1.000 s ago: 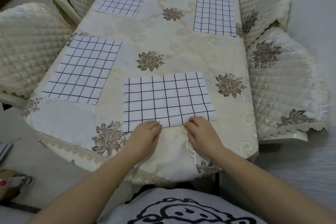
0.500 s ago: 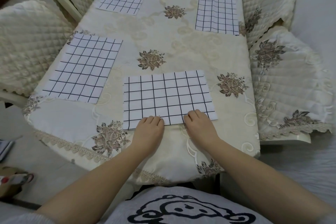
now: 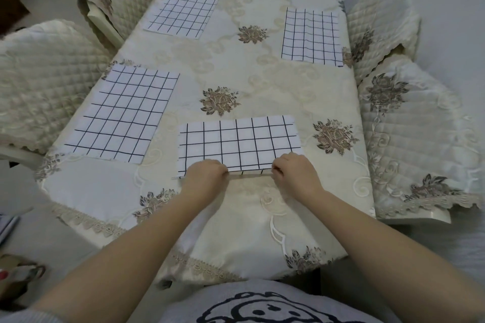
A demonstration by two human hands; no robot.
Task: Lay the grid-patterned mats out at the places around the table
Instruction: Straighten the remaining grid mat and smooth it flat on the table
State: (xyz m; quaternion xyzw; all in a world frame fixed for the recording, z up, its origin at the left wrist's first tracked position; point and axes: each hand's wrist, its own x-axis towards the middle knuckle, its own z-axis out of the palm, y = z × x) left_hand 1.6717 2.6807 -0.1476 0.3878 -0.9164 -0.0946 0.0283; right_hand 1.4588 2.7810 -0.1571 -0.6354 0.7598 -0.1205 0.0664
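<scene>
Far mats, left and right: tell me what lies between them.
In the head view, only tablecloth lies between the far left mat and far right mat, bearing one embroidered brown flower.

Both bare forearms enter from the lower corners of the view and converge over the near edge of the table [image 3: 328,204]. The left hand [image 3: 206,175] and right hand [image 3: 294,172] lie backs up with fingers curled under. Each pinches the near edge of the nearest mat [image 3: 236,140], one by each near corner. The hands are level and apart.
</scene>
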